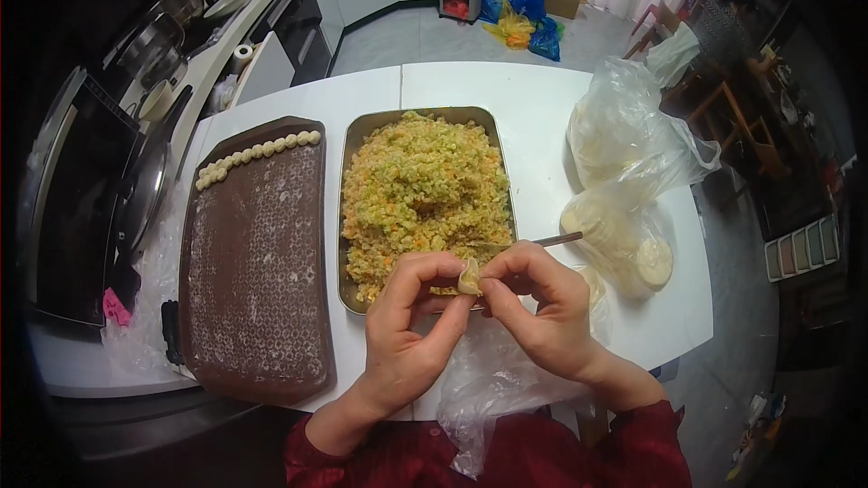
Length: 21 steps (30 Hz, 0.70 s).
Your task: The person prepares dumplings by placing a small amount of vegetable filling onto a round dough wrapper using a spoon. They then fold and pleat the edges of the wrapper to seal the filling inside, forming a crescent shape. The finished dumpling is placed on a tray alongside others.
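Between my two hands, over the near edge of the filling tray, is a small dough wrapper (469, 277) folded part-way around some filling. My left hand (417, 332) pinches its left side between thumb and fingers. The fingertips of my right hand (542, 305) pinch its right side. Below lies a rectangular metal tray (344, 217) heaped with chopped vegetable filling (427, 183), green with orange bits. A thin utensil handle (559, 239) sticks out of the filling to the right. On the left, a brown floured board (258, 271) carries a row of small dumplings (268, 148) along its far edge.
Clear plastic bags (617, 129) with round stacks of wrappers (654, 264) stand on the white table (536, 95) at right. Another plastic sheet (505, 369) lies at the near edge. Pots and a lidded pan (146, 190) stand at left. A person (725, 24) is in the back right.
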Tool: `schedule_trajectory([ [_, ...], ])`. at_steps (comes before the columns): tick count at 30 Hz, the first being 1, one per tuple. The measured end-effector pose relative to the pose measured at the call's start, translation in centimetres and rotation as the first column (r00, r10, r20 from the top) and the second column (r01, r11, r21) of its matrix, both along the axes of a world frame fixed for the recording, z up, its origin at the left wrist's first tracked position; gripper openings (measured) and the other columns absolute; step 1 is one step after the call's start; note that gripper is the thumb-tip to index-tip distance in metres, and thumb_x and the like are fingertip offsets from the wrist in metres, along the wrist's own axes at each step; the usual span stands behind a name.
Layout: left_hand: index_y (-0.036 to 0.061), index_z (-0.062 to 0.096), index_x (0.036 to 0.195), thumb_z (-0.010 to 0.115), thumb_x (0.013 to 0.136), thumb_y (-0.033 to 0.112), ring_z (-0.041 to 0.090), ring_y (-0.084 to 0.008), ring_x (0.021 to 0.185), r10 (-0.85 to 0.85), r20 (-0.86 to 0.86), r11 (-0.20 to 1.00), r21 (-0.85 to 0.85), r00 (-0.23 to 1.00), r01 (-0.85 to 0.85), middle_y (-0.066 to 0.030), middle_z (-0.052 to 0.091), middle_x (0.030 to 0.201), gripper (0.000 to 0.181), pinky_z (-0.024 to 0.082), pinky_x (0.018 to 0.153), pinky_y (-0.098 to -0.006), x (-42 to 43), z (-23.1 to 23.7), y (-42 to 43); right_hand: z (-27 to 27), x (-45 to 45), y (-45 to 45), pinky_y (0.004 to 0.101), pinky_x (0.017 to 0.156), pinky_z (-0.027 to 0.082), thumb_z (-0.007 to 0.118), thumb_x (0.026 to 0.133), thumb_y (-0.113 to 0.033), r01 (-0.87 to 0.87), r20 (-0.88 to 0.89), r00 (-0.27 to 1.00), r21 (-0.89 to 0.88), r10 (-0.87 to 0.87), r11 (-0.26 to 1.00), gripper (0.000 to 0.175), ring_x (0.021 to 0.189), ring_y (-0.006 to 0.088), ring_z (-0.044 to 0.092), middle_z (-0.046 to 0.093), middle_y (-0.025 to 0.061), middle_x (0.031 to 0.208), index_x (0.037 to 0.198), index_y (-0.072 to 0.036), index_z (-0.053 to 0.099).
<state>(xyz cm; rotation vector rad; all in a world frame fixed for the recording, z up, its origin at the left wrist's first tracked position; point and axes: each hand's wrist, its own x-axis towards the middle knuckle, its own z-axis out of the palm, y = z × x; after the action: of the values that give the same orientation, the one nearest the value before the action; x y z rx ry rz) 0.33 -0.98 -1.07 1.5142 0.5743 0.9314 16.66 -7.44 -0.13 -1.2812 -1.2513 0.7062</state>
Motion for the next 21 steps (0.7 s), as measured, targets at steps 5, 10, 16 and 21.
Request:
schedule_trajectory([
  [5,0.0008,0.05,0.128,0.063,0.091,-0.01,0.061,-0.0143,0.11,0.009,0.094,0.976,-0.219,0.996,0.012,-0.0077,0.057,0.119,0.04,0.056,0.088,-0.0254,0.07,0.42,-0.3,0.44,0.49,0.48,0.0276,0.062,0.053,0.067,0.087,0.006,-0.03,0.351,0.935,0.206,-0.045,0.978,0.013,0.073,0.0151,0.066,0.063,0.0098,0.09,0.099,0.002,0.063],
  [10,0.0,0.047,0.131,0.063,0.091,-0.01,0.061,-0.0151,0.11,0.032,0.178,0.955,-0.296,0.983,0.023,-0.009,0.058,0.118,0.043,0.055,0.089,-0.0255,0.28,0.34,-0.25,0.16,0.04,0.38,0.0278,0.062,0.052,0.068,0.089,0.005,-0.004,0.024,1.0,0.064,0.002,0.998,0.011,0.073,0.0133,0.064,0.064,0.0087,0.091,0.098,0.002,0.064],
  [16,-0.0002,0.055,0.125,0.063,0.092,-0.009,0.062,-0.0143,0.109,0.007,0.109,0.971,-0.238,0.994,0.019,-0.0064,0.058,0.118,0.035,0.056,0.088,-0.025,0.08,0.64,-0.34,0.01,0.3,0.26,0.0253,0.066,0.051,0.068,0.089,0.004,-0.035,-0.051,0.998,0.004,0.035,0.999,0.011,0.077,0.0123,0.065,0.063,0.0078,0.092,0.099,0.002,0.064],
  [21,-0.0012,0.059,0.122,0.063,0.092,-0.009,0.062,-0.0135,0.109,-0.002,0.079,0.985,-0.174,0.997,0.016,-0.0059,0.057,0.12,0.032,0.056,0.087,-0.0247,0.09,0.15,-0.12,0.32,0.47,0.29,0.026,0.064,0.051,0.068,0.086,0.007,-0.017,0.136,0.991,0.115,0.001,0.993,0.013,0.075,0.0149,0.065,0.063,0.0087,0.091,0.098,0.001,0.064],
])
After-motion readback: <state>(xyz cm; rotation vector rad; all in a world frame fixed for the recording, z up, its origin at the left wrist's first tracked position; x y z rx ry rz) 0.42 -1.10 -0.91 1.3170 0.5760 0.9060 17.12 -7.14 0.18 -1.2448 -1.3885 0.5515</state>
